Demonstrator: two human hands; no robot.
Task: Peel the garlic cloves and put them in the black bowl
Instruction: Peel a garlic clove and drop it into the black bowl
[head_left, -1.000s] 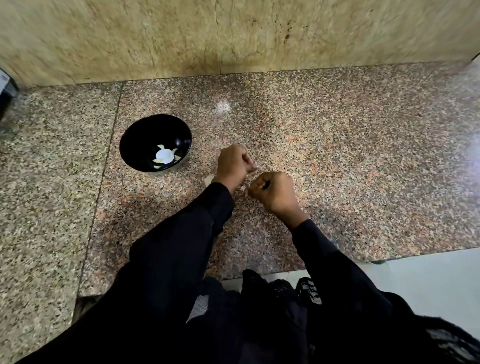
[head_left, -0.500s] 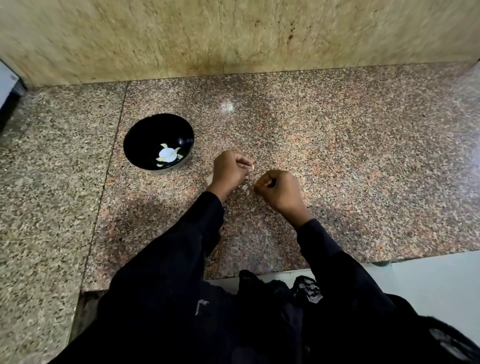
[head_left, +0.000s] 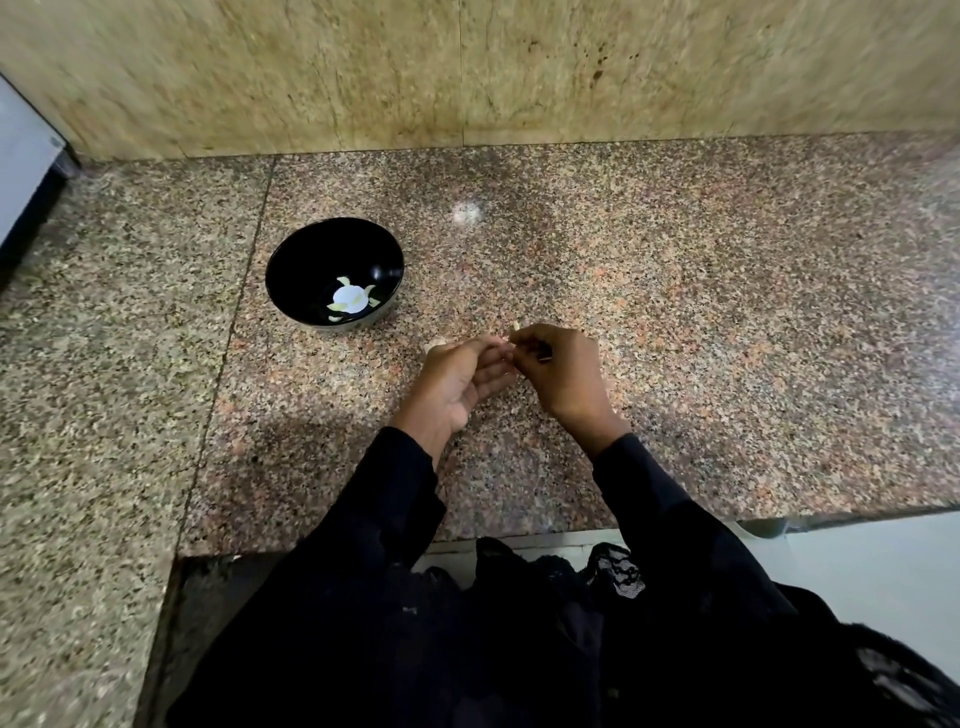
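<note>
The black bowl (head_left: 311, 260) stands on the granite counter (head_left: 727, 338), left of my hands, with a few pale peeled garlic cloves (head_left: 350, 301) at its bottom. Just right of the bowl my hands meet above the counter. My right hand (head_left: 563, 376) pinches a small pale garlic clove (head_left: 515, 326) that sticks up from its fingertips. My left hand (head_left: 457, 382) lies palm up, its thumb and fingertips pinching the same clove from the left. Most of the clove is hidden between the fingers. Another pale garlic piece (head_left: 434, 344) lies on the counter behind my left hand.
A stone wall (head_left: 467, 67) rises behind the counter. A white and black object (head_left: 26, 171) sits at the far left edge. The counter's front edge (head_left: 519, 535) runs just below my forearms, with white floor (head_left: 857, 571) to the right.
Both hands have lifted and come together. My left hand has turned from a fist to palm up, and the clove's tip now shows above my right fingertips.
</note>
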